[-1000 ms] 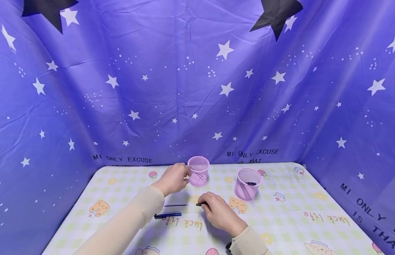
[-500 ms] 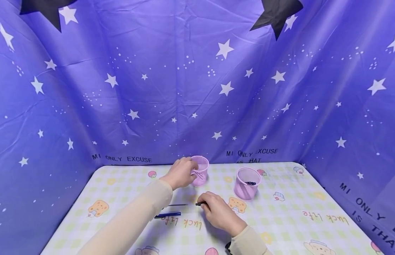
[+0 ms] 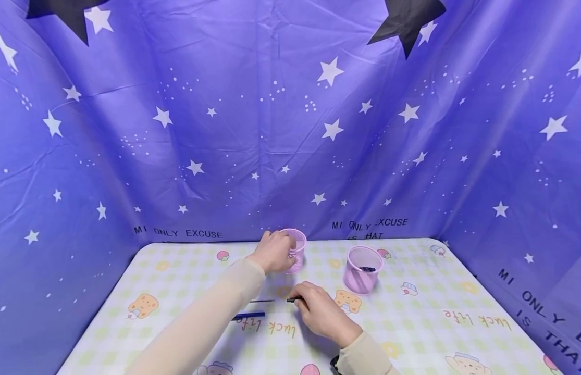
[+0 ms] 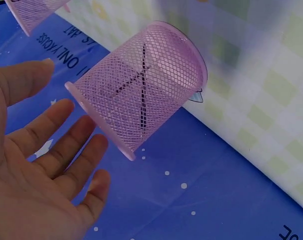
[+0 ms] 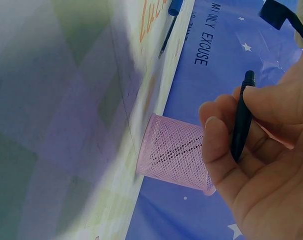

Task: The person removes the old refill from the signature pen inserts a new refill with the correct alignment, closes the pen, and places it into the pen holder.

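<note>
My left hand [image 3: 273,251] is at the mouth of the left pink mesh pen cup [image 3: 298,259]. In the left wrist view its fingers spread loosely beside the rim, holding nothing. Thin dark sticks [image 4: 143,90] cross inside that cup. My right hand [image 3: 323,312] pinches a short black pen part [image 5: 245,117] with a threaded end, between thumb and fingers, low over the table. Left of it lie a thin pen refill [image 3: 263,301] and a blue pen barrel [image 3: 250,315]; my left sleeve covers part of each.
A second pink mesh cup [image 3: 358,283] stands to the right, with small dark pieces [image 3: 367,269] in it. The checked tablecloth [image 3: 426,333] carries printed cartoons. A blue star-patterned curtain [image 3: 252,130] surrounds the table at the back and sides.
My left hand has moved right, from beside the left cup to over its mouth. My sleeve now covers more of the refill and blue barrel. The right hand keeps its hold, almost still.
</note>
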A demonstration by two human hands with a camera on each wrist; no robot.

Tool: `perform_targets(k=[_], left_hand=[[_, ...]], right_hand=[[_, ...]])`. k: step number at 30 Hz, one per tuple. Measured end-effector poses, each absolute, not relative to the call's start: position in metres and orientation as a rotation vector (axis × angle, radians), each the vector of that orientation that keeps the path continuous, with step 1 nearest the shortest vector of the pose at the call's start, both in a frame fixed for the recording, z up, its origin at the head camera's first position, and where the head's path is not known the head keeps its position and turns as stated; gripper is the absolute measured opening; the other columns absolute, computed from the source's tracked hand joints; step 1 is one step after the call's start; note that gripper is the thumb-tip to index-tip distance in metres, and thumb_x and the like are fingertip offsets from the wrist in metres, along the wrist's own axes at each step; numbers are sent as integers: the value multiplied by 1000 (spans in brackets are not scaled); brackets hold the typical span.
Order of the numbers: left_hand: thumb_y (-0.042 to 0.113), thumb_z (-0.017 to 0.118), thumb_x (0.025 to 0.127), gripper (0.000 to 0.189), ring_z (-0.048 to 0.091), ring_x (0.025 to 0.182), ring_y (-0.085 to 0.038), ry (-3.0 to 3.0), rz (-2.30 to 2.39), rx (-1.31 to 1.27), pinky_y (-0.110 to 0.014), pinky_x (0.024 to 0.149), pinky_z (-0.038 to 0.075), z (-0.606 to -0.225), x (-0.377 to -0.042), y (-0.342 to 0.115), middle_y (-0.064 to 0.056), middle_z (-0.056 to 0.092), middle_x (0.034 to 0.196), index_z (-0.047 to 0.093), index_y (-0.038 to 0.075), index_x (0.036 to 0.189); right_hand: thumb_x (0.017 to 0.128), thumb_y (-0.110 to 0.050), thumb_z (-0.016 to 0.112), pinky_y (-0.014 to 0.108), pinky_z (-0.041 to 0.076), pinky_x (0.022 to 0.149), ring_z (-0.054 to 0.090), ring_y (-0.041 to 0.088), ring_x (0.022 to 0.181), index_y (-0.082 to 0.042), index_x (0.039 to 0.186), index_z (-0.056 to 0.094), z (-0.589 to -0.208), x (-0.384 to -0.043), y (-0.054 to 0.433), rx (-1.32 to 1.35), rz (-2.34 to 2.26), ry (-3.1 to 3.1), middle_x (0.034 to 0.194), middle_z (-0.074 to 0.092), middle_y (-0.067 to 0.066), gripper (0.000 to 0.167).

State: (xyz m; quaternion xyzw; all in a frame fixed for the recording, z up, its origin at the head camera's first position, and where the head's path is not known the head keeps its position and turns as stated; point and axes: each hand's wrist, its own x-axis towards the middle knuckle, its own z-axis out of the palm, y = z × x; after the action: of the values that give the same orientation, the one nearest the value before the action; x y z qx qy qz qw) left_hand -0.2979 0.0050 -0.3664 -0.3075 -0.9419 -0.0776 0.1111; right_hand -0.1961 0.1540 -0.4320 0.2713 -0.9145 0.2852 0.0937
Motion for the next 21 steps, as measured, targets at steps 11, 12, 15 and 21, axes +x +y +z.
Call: perform_targets(k=[11, 12, 15, 21], left_hand=[[31, 69, 77, 19, 58, 76, -21, -2822, -189, -901, -40, 79, 34, -372, -307, 10, 6, 62, 71, 59, 21, 65], [31, 70, 77, 21, 58, 76, -21, -2829, -191, -895, -40, 80, 34, -372, -309, 10, 6, 62, 70, 57, 22, 63], [30, 70, 75, 21, 60, 77, -20, -2844, -190, -888, -44, 87, 33, -374, -312, 11, 6, 63, 70, 56, 22, 61], [28, 71, 74, 21, 62, 82, -18, -2866, -176, -897, -52, 97, 29, -376, -315, 14, 6, 63, 69, 56, 21, 61]], right_hand=[[88, 1, 59, 30, 50, 78, 58, 6, 86, -12, 96, 65, -431, -195, 154, 808, 846, -2711, 92, 62, -5, 17], [88, 1, 59, 30, 50, 78, 58, 6, 85, -12, 96, 65, -431, -195, 154, 809, 848, -2709, 92, 62, -4, 17], [89, 1, 59, 30, 50, 78, 57, 6, 85, -13, 95, 64, -431, -196, 155, 809, 849, -2706, 92, 62, -5, 16], [89, 1, 58, 30, 50, 79, 57, 6, 86, -13, 95, 64, -433, -197, 155, 803, 848, -2716, 92, 62, -5, 17]])
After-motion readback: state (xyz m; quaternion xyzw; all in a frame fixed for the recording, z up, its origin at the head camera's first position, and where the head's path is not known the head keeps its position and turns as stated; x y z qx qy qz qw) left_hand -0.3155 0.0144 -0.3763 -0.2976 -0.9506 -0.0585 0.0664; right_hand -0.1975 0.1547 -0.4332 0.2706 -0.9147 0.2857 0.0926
